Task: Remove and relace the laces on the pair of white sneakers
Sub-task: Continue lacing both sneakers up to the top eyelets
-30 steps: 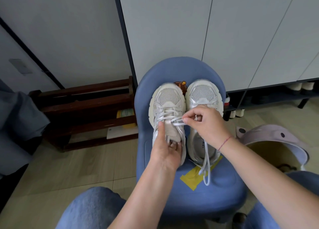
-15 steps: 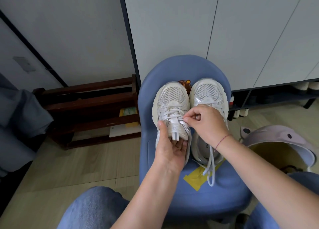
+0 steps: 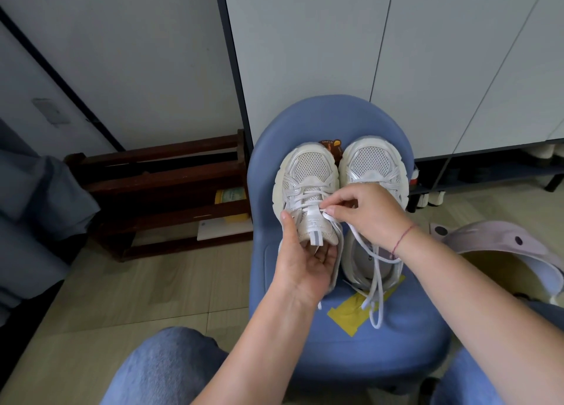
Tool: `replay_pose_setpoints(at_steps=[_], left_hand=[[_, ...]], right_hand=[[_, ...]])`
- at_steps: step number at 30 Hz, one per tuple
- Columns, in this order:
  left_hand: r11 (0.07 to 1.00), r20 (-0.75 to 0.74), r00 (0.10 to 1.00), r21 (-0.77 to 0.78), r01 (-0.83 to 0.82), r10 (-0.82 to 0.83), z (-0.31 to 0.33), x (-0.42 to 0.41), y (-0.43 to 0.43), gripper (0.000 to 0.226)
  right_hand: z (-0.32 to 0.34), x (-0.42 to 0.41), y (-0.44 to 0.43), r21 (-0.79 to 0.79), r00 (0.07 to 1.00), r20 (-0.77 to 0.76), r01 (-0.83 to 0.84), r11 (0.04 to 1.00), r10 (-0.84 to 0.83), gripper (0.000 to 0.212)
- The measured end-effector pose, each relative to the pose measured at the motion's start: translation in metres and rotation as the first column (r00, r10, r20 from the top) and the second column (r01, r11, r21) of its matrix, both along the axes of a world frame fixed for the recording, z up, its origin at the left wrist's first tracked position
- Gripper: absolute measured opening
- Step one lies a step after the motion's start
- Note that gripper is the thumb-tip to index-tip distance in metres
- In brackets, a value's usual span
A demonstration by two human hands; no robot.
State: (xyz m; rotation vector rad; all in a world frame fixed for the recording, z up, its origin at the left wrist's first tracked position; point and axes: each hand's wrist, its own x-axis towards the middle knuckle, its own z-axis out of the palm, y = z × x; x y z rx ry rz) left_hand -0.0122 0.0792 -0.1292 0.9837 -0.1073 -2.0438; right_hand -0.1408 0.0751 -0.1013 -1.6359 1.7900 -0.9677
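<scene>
mesh-cloth sneakers [image 3: 308, 172], matt plastic chair [image 3: 396, 343], dark wooden rack [image 3: 158, 172]

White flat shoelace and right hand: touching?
Touching. Head view: right hand pinches the white flat shoelace at its fingertips, over the white mesh sneaker the left hand holds.

Single head-worn camera, wide-angle, looking forward and down, close above blue chair [image 3: 345, 337]

Two white sneakers [image 3: 341, 191] on a blue chair [image 3: 351, 343], left hand [image 3: 305, 261] gripping one, right hand [image 3: 366, 212] pinching its lace [image 3: 363, 252].
</scene>
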Motion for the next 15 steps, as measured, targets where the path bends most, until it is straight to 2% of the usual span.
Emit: replay_pose_setpoints(at_steps=[5,11,15], left_hand=[[1.0,-0.041,0.999,0.017,0.008,-0.007,0.002,-0.001,0.001,0.071],[1.0,-0.021,1.0,0.011,-0.02,0.02,0.001,-0.005,0.002,0.069],[1.0,-0.043,0.999,0.024,-0.013,0.014,0.001,-0.003,0.0,0.068]], right_hand=[[-0.002,-0.002,0.002,-0.037,0.993,-0.081,0.078,0.996,-0.081,0.002],[-0.008,0.008,-0.005,-0.112,0.989,-0.119,0.078,0.991,-0.091,0.001],[-0.01,0.009,-0.007,-0.127,0.986,-0.144,0.068,0.99,-0.087,0.008]])
